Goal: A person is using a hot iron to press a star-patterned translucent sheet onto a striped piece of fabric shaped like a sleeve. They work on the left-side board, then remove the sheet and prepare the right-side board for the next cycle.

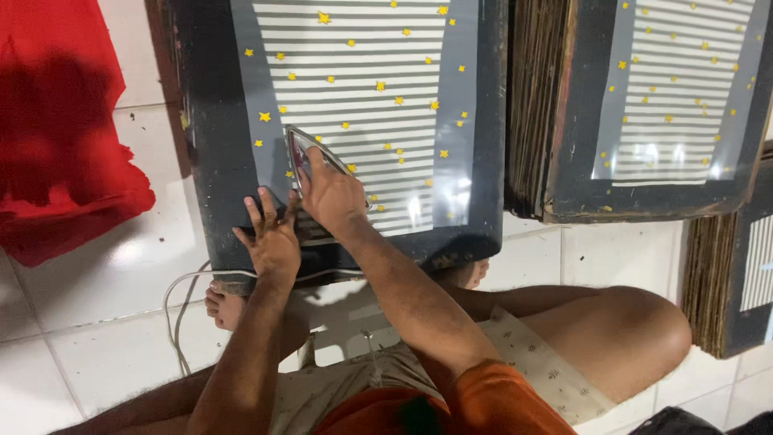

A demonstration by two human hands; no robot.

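While sitting on the white tiled floor (pixel 97 322) with bare legs folded, the person is leaning over a dark board (pixel 211 161) that is lying just beyond the knees. Nearest the body, a white cord (pixel 181 282) is looping over the tiles beside a bare foot (pixel 224 306). Past that, the left hand (pixel 272 238) is resting flat on the board's near edge, its fingers (pixel 256 211) spreading open and gripping nothing, pressing down just left of the iron. Right beside it, the right hand (pixel 332 196) is wrapping around the handle of a clothes iron (pixel 310 161), fingers closing over it, so how tightly they are clasping is hard to tell. That iron is sitting on the near left part of a grey striped sheet with yellow stars (pixel 362 89), which is covering the board. Farther right, a second striped sheet (pixel 676 89) is lying on a stack of dark boards (pixel 535 105). Red cloth (pixel 60 129) is bunching at far left
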